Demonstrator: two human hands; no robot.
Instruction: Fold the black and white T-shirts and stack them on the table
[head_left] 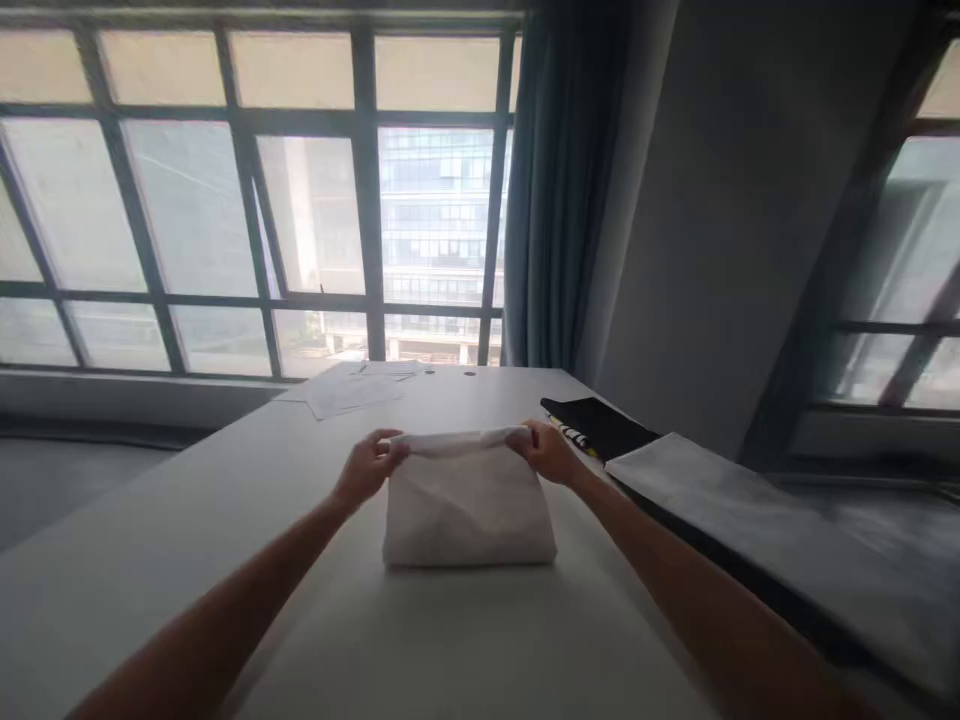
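Note:
A folded white cloth lies on the white table in front of me, its front edge straight and its surface lightly wrinkled. At the far left corner, my left hand is closed on the cloth's rolled or folded back edge. My right hand grips the same edge at the far right corner. Between the two hands that edge is held taut and looks slightly raised. Fingertips of both hands are partly hidden by the fabric.
Loose papers lie at the table's far left. On the right are a black flat item, striped marker-like objects and a large white sheet over something dark. Windows and a blue curtain stand behind.

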